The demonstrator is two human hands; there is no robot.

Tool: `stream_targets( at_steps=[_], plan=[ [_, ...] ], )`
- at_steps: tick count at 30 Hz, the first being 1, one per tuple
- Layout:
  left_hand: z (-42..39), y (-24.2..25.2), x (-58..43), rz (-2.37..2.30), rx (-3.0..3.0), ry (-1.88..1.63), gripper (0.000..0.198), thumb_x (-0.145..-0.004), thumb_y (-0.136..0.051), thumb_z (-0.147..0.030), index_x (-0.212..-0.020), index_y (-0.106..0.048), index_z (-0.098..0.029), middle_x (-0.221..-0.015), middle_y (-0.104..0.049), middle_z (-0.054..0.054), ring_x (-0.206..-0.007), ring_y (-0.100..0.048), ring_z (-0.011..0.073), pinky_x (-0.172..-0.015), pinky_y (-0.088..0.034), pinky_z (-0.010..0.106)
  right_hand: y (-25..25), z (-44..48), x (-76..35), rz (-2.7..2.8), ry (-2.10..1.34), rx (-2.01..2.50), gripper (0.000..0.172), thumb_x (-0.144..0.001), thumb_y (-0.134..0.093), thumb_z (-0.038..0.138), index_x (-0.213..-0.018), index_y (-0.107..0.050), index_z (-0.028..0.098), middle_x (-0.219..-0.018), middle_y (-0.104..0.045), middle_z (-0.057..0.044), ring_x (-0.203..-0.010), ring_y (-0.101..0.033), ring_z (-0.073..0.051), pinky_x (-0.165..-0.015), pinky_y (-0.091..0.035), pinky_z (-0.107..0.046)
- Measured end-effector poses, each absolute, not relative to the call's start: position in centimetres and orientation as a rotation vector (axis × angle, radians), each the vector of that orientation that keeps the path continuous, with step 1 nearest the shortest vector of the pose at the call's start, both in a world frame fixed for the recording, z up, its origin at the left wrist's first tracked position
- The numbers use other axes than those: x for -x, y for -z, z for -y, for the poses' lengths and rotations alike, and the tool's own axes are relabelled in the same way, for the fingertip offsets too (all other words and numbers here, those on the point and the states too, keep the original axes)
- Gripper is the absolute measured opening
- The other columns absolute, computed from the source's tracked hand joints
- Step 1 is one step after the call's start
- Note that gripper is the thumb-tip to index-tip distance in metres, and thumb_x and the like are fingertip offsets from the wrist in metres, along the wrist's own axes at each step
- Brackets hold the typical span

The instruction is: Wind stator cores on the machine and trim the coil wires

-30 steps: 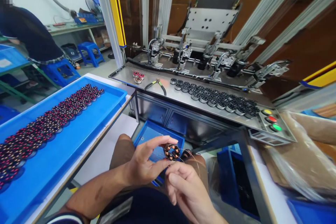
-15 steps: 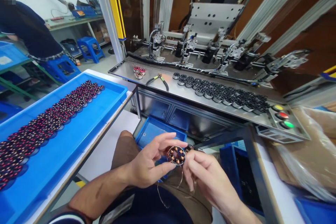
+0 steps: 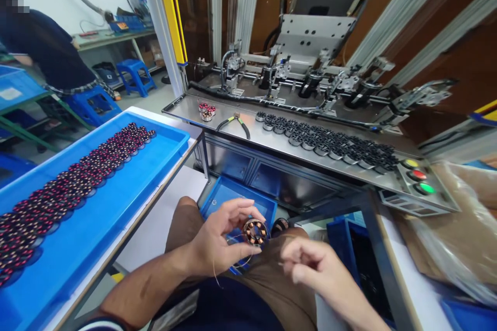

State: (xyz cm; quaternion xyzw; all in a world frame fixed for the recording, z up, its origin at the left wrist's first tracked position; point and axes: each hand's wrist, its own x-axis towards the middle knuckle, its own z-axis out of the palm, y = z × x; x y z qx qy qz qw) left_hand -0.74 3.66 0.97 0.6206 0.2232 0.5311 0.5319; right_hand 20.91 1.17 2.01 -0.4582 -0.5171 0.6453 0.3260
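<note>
A wound motor stator [image 3: 255, 232] with copper coils is pinched at its rim between the thumb and fingers of my left hand [image 3: 219, 240], above my lap. Loose thin wire [image 3: 214, 269] trails from it below that hand. To the right and apart from the stator is my right hand [image 3: 310, 266], its fingers curled together. Something tiny, perhaps a wire end, may be between those fingertips, but it is too small to make out.
A blue tray [image 3: 155, 178] on the left holds rows of wound stators. On the machine's metal ledge lie a few red-wound stators [image 3: 207, 112], pliers [image 3: 235, 123], several rows of black cores [image 3: 322, 139] and push buttons [image 3: 417, 175]. A person [image 3: 50, 51] sits at the far left.
My right hand has drawn away from the stator, to the right and down. My left hand keeps hold of the stator, now slightly lower and left, and the loose wire has swung left.
</note>
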Motion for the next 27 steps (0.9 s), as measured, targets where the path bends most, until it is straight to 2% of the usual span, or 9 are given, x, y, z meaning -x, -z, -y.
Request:
stream_targets(
  at_steps=[3,5,10,13,17,21,23,27],
  plan=[
    [-3.5,-1.1,0.6,-0.565,-1.681,-1.282,0.068,-0.082,-0.069,-0.008,-0.139,-0.039,-0.029,-0.115,-0.066,0.009,-0.094,-0.067,0.0162,-0.083,-0.056,0.026,-4.0,-1.7,-21.0,1.434,-1.307,1.23,0.037,-0.065,-0.082,0.052,-0.072,-0.065,0.019,-0.065,-0.06,0.0,-0.059,-0.051,-0.013,-0.054,-0.04,-0.025],
    [-3.4,-1.2,0.4,-0.575,-1.758,-1.271,0.069,-0.083,-0.068,-0.008,-0.141,-0.036,-0.028,-0.117,-0.067,0.01,-0.096,-0.068,0.0164,-0.085,-0.056,0.026,-4.9,-1.7,-20.1,1.461,-1.209,1.187,0.037,-0.065,-0.082,0.051,-0.073,-0.062,0.02,-0.067,-0.058,0.001,-0.061,-0.052,-0.014,-0.056,-0.041,-0.025],
    [-2.9,-1.5,0.5,-0.561,-1.724,-1.214,0.07,-0.086,-0.064,-0.009,-0.144,-0.032,-0.028,-0.122,-0.067,0.011,-0.106,-0.068,0.0198,-0.092,-0.056,0.031,-5.2,-1.4,-17.8,1.456,-1.255,1.15,0.031,-0.079,-0.073,0.046,-0.071,-0.058,0.02,-0.066,-0.055,0.001,-0.061,-0.05,-0.014,-0.058,-0.042,-0.025],
    [-2.7,-1.4,0.7,-0.563,-1.593,-1.162,0.069,-0.085,-0.064,-0.008,-0.144,-0.035,-0.029,-0.125,-0.066,0.01,-0.107,-0.068,0.0195,-0.093,-0.057,0.03,-5.0,-1.5,-17.8,1.43,-1.327,1.128,0.029,-0.085,-0.067,0.044,-0.07,-0.059,0.02,-0.065,-0.054,0.001,-0.06,-0.048,-0.013,-0.057,-0.04,-0.025],
    [-2.7,-1.2,0.8,-0.586,-1.429,-1.145,0.063,-0.082,-0.068,-0.007,-0.137,-0.044,-0.028,-0.124,-0.068,0.01,-0.105,-0.07,0.0196,-0.089,-0.058,0.028,-4.8,-1.0,-18.2,1.393,-1.386,1.169,0.033,-0.085,-0.065,0.046,-0.067,-0.059,0.019,-0.062,-0.054,0.001,-0.058,-0.049,-0.013,-0.055,-0.041,-0.024],
    [-3.0,-1.2,0.4,-0.647,-1.323,-1.167,0.057,-0.079,-0.07,-0.004,-0.13,-0.052,-0.026,-0.122,-0.07,0.008,-0.106,-0.069,0.0193,-0.09,-0.058,0.027,-4.7,0.2,-17.9,1.377,-1.376,1.272,0.024,-0.081,-0.069,0.043,-0.08,-0.067,0.02,-0.068,-0.062,-0.001,-0.06,-0.054,-0.014,-0.057,-0.044,-0.024],
    [-3.2,-1.3,0.2,-0.663,-1.284,-1.181,0.056,-0.078,-0.071,-0.004,-0.127,-0.054,-0.024,-0.12,-0.07,0.009,-0.105,-0.069,0.0195,-0.09,-0.057,0.028,-4.5,0.6,-17.5,1.426,-1.363,1.313,0.021,-0.081,-0.068,0.04,-0.075,-0.068,0.019,-0.063,-0.061,0.0,-0.056,-0.053,-0.013,-0.056,-0.043,-0.023],
    [-3.2,-1.4,-0.2,-0.647,-1.179,-1.188,0.055,-0.076,-0.073,-0.004,-0.125,-0.056,-0.023,-0.118,-0.071,0.008,-0.101,-0.071,0.0184,-0.088,-0.058,0.026,-3.3,1.1,-16.5,1.402,-1.488,1.313,0.03,-0.082,-0.066,0.04,-0.062,-0.065,0.018,-0.056,-0.058,0.001,-0.053,-0.053,-0.012,-0.053,-0.041,-0.023]
  ],
)
